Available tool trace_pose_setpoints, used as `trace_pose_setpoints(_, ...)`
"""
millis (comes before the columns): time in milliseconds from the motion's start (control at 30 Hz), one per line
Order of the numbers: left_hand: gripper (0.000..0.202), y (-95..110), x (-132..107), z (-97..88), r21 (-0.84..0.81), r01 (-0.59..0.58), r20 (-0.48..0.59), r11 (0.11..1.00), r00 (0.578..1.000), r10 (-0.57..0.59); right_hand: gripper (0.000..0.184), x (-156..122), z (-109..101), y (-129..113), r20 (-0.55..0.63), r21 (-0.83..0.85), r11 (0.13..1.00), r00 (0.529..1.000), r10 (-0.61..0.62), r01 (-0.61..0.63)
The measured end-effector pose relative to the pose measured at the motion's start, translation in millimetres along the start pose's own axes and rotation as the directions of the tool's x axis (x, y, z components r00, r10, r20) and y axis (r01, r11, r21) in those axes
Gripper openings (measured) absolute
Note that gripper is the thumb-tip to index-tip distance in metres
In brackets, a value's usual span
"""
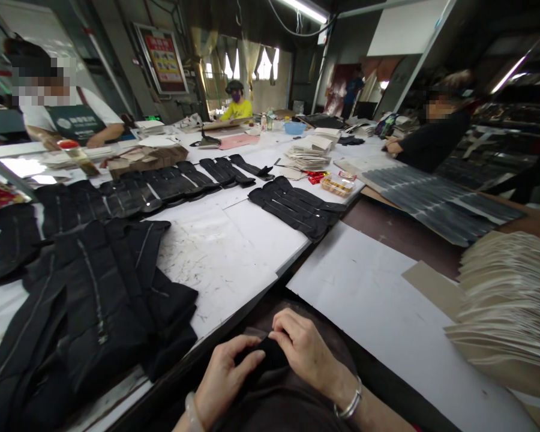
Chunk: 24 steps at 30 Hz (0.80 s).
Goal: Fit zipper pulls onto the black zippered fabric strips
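Note:
Over my lap, just off the table edge, both hands pinch a black fabric piece (272, 355). My left hand (225, 369) is closed, its thumb and fingers gripping the left side of the cloth. On the upper right part, my right hand (300, 343) pinches the cloth with bent fingers. Much of the piece blends into the dark clothing below it, so its full shape is hidden. Left of my hands lies a large pile of black zippered fabric pieces (103, 294). A smaller stack of black zippered pieces (292, 207) sits ahead of them.
A row of black pieces (157, 189) crosses the white table (234, 252). Right of me are a white board (364, 288) and a tall stack of beige sheets (513, 300). A clear box (339, 185) stands farther off. Several people work around the tables.

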<state>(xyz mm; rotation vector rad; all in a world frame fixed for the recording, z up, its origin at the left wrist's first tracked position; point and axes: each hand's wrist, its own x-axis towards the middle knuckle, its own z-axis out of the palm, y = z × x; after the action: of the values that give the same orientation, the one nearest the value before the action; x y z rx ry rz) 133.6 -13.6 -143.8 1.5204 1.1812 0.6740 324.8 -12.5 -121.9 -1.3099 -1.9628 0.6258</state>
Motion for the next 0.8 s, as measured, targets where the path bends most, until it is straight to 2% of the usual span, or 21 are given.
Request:
trace_pose_setpoints(133,0.026,5.9,12.0,11.0,-0.125,0.018,-0.018,0.992,1.000,-0.021,0.018,-0.1,-2.6,-2.0,-0.018,0.051,0.998,0.999,0.039,-0.038)
trace_pose_setpoints(233,0.029,8.1,14.3,12.4,-0.141,0.041,-0.064,0.989,0.997,-0.050,0.019,-5.3,-7.8,1.1,-0.100,0.110,0.993,0.994,0.049,-0.038)
trace_pose_setpoints(367,0.032,9.4,11.5,9.8,-0.171,0.065,-0.086,0.983,0.993,-0.080,0.023,-15.9,-10.3,6.0,-0.228,0.060,0.995,0.971,-0.069,0.085)
trace_pose_setpoints(467,0.031,10.4,9.6,10.5,-0.195,0.058,-0.059,0.979,0.996,-0.070,0.026,-20.3,-8.6,7.7,-0.276,-0.057,0.980,0.940,-0.201,0.192)
trace_pose_setpoints(533,0.030,11.0,9.1,11.8,-0.206,0.055,-0.037,0.977,0.997,-0.064,0.031,-20.9,-8.9,7.6,-0.270,-0.156,0.947,0.910,-0.314,0.280)
trace_pose_setpoints(633,0.030,11.4,9.2,12.8,-0.227,0.061,-0.018,0.972,0.998,-0.067,0.038,-20.6,-13.3,6.0,-0.196,-0.238,0.890,0.878,-0.437,0.389)
trace_pose_setpoints(800,0.028,11.7,8.7,11.7,-0.278,0.079,0.000,0.957,0.997,-0.083,0.031,-21.9,-16.5,4.5,-0.069,-0.282,0.847,0.870,-0.487,0.451)
